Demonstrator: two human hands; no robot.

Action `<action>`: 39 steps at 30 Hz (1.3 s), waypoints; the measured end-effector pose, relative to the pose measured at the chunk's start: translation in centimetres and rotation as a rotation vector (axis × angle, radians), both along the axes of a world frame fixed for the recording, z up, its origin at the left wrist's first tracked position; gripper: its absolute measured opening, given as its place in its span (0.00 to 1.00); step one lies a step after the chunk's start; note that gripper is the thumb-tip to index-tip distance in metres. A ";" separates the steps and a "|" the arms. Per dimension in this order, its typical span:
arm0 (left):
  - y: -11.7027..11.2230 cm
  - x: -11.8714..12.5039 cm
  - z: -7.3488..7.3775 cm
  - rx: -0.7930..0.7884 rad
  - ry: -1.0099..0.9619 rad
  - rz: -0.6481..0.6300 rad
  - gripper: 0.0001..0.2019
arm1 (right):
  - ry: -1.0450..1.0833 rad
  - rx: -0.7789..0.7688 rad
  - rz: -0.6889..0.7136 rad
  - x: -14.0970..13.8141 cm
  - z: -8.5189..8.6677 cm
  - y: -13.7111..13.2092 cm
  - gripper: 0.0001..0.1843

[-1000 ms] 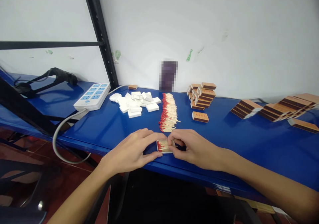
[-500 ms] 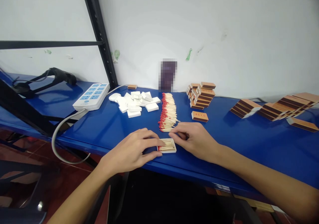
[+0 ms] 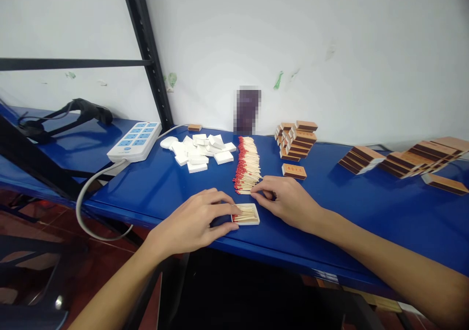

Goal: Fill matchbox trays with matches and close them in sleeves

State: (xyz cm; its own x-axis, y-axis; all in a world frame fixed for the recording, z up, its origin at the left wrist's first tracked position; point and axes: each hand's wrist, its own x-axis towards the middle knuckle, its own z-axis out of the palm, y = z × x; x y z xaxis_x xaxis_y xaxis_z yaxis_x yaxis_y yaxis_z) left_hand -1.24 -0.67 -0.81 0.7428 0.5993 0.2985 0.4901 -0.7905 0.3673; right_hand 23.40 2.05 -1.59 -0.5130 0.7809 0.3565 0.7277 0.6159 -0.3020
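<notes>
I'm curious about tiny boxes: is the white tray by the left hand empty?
Not empty: matches lie inside the white tray. I cannot tell how full, since the left hand covers part.

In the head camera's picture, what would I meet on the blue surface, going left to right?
Power strip, pile of white pieces, row of red-tipped matches, tall matchbox stack, shorter matchbox stack, spread-out matchboxes.

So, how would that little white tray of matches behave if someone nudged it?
The white tray looks thin-walled, so it's probably light and easily slid. Sitting low and flat, it seems unlikely to tip. The matches inside lie loosely, so a sharp push might shift them.
</notes>
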 end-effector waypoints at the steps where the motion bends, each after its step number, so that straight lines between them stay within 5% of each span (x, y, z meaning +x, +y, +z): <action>1: 0.0 0.0 0.0 -0.002 0.000 0.002 0.11 | -0.001 0.002 0.000 0.0 0.0 0.0 0.10; 24: 0.0 0.0 0.1 -0.023 -0.001 0.002 0.12 | -0.128 0.078 0.025 0.2 0.2 -0.3 0.12; 39: -0.2 0.1 0.2 -0.044 0.016 0.021 0.16 | -0.058 -0.189 -0.003 0.3 0.7 -0.7 0.10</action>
